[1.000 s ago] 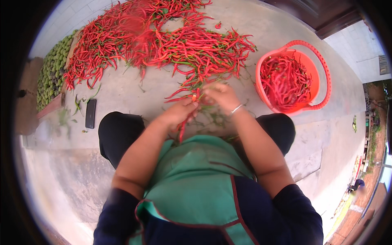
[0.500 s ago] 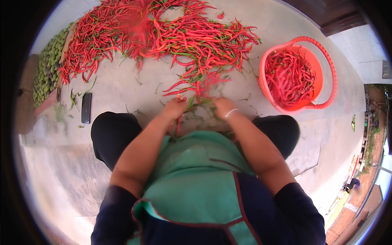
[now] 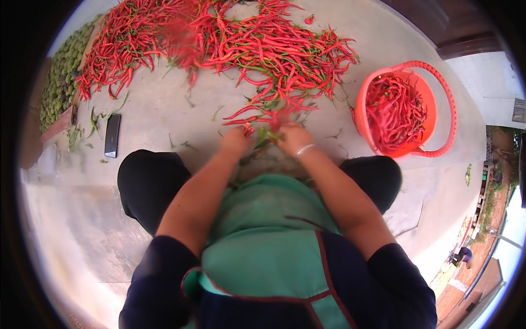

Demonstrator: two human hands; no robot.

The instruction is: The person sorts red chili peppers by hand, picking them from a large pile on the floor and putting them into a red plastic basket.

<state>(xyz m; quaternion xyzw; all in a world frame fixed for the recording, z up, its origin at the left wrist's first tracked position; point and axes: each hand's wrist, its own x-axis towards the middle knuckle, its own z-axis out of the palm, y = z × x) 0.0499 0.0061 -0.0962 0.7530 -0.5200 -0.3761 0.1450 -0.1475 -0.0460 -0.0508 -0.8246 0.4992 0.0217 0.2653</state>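
Note:
My left hand (image 3: 236,141) is closed, with red chili peppers (image 3: 248,130) showing at its fingertips. Close to it on the right, my right hand (image 3: 294,138), a pale band at its wrist, has its fingers pinched around green stems (image 3: 273,135); blur hides the detail. Just beyond both hands, a few loose red chilies (image 3: 241,120) trail from a large chili pile (image 3: 285,52) on the floor. To the right stands an orange-red bucket (image 3: 361,118) with a raised handle, holding more red chilies (image 3: 395,112).
A dark phone (image 3: 112,136) lies on the concrete floor to the left, near green scraps (image 3: 94,122). Green round fruits (image 3: 64,77) are heaped at the far left. My bent knees (image 3: 150,181) flank the hands. Another person (image 3: 463,256) is small at the far right.
The hands have drawn slightly closer together. The red chili that hung below my left hand no longer shows; red now shows above its fingertips. The view has shifted a little.

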